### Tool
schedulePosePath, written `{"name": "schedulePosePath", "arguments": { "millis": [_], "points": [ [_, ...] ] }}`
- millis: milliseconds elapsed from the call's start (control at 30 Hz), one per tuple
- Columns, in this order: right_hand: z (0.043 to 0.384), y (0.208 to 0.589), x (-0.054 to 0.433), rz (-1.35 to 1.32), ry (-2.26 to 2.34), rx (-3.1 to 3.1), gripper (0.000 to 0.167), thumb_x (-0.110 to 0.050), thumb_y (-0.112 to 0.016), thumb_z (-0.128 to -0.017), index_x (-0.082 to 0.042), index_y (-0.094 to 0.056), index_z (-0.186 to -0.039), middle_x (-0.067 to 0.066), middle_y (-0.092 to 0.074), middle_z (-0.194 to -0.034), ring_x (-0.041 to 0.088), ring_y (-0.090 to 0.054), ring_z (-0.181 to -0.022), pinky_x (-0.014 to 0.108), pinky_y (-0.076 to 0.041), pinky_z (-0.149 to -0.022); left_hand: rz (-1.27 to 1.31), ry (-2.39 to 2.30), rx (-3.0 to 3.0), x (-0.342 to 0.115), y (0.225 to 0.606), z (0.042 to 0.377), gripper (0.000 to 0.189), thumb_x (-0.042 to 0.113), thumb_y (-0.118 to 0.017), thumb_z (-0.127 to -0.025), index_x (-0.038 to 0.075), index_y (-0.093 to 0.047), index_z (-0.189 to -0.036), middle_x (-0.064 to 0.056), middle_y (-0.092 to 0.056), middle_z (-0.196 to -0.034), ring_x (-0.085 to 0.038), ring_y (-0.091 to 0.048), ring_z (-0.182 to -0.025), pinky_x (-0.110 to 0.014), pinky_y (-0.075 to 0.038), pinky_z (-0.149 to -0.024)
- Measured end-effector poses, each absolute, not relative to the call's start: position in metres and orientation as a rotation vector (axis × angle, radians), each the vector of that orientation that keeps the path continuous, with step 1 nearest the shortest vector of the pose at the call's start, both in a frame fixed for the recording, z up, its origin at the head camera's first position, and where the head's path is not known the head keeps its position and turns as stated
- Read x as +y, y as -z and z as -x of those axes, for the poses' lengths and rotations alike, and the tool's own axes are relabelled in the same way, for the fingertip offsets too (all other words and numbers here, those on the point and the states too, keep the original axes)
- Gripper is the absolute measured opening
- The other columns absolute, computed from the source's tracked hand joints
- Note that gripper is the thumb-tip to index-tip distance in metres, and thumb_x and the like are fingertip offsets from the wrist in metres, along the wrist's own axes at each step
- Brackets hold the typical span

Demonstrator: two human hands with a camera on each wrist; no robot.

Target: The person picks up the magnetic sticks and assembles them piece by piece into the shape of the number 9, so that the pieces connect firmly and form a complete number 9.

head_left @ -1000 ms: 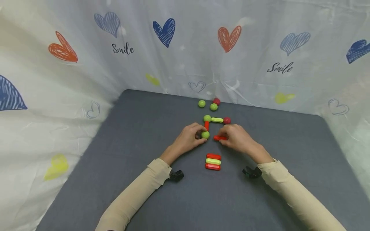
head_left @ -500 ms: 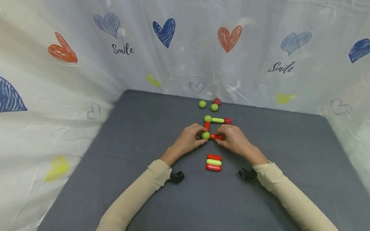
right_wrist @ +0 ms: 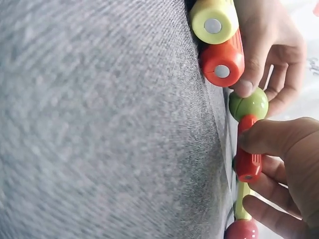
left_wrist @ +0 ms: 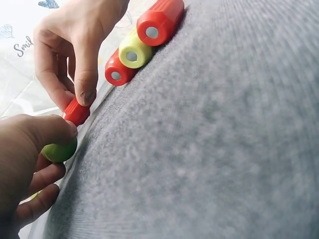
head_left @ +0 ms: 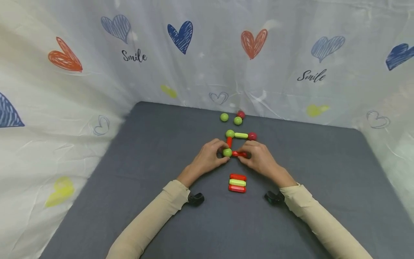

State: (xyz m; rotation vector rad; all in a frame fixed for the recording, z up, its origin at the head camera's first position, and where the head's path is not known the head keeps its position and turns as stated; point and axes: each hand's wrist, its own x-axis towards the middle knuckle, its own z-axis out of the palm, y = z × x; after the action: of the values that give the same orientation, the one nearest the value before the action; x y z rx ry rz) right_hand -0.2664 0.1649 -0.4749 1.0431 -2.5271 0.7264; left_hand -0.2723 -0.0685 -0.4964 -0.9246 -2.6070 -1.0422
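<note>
My left hand holds a green ball between thumb and fingers at the near corner of a joined shape. From that ball a red rod runs back to a second green ball, then a yellow-green rod leads right to a red ball. My right hand pinches another red rod, whose end meets the held green ball in the right wrist view. Its free end shows a grey metal disc.
Nearer me lies a row of rods: a red rod, a yellow-green rod and another red rod. Behind the shape are two loose green balls and a red ball. A printed curtain borders the grey table.
My right hand has moved left with its red rod, closing the gap to the green ball; the rod's end now meets it. My left hand has kept its grip on the ball.
</note>
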Motion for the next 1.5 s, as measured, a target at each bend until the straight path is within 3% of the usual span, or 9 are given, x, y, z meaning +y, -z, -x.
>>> {"name": "schedulePosePath", "arguments": {
  "millis": [300, 600, 967, 1200, 1500],
  "points": [
    [0.266, 0.477, 0.162, -1.065, -0.741, -2.504, 0.017, -0.007, -0.087, -0.077, -0.008, -0.078, -0.092, 0.001, -0.067, -0.087, 0.017, -0.059, -0.075, 0.035, -0.051, -0.067, 0.926, 0.926, -2.624, -0.071, 0.497, 0.269, 0.035, 0.024, -0.08, -0.087, 0.015, -0.07, -0.119, -0.001, -0.055, -0.108, -0.011, -0.055, -0.083, -0.026, -0.048, -0.071],
    [0.267, 0.476, 0.164, -1.057, -0.741, -2.503, 0.018, -0.007, -0.087, -0.077, -0.008, -0.078, -0.093, 0.001, -0.068, -0.088, 0.019, -0.061, -0.076, 0.036, -0.052, -0.068, 0.982, 0.922, -2.539, -0.07, 0.497, 0.272, 0.032, 0.021, -0.082, -0.086, 0.012, -0.073, -0.115, -0.002, -0.056, -0.104, -0.014, -0.055, -0.078, -0.027, -0.048, -0.068],
    [0.264, 0.478, 0.176, -1.009, -0.77, -2.53, 0.026, -0.013, -0.088, -0.078, -0.008, -0.077, -0.101, 0.001, -0.069, -0.096, 0.017, -0.065, -0.085, 0.04, -0.055, -0.075, 1.005, 0.922, -2.568, -0.066, 0.496, 0.273, 0.031, 0.023, -0.081, -0.087, 0.013, -0.072, -0.115, -0.001, -0.056, -0.104, -0.013, -0.055, -0.079, -0.026, -0.047, -0.068],
    [0.261, 0.478, 0.194, -0.94, -0.826, -2.536, 0.033, -0.017, -0.087, -0.078, -0.006, -0.076, -0.107, 0.005, -0.07, -0.1, 0.023, -0.066, -0.089, 0.044, -0.054, -0.078, 0.997, 1.005, -2.533, -0.07, 0.5, 0.273, 0.034, 0.026, -0.082, -0.086, 0.012, -0.071, -0.115, -0.002, -0.058, -0.103, -0.014, -0.059, -0.087, -0.028, -0.05, -0.074],
    [0.264, 0.472, 0.219, -0.888, -0.826, -2.535, 0.031, -0.015, -0.088, -0.077, -0.005, -0.075, -0.104, 0.008, -0.07, -0.096, 0.024, -0.066, -0.085, 0.044, -0.054, -0.074, 0.773, 1.202, -2.553, -0.072, 0.484, 0.303, 0.033, 0.027, -0.074, -0.093, 0.007, -0.071, -0.119, -0.009, -0.065, -0.109, -0.019, -0.065, -0.093, -0.032, -0.054, -0.076]
  ]
}}
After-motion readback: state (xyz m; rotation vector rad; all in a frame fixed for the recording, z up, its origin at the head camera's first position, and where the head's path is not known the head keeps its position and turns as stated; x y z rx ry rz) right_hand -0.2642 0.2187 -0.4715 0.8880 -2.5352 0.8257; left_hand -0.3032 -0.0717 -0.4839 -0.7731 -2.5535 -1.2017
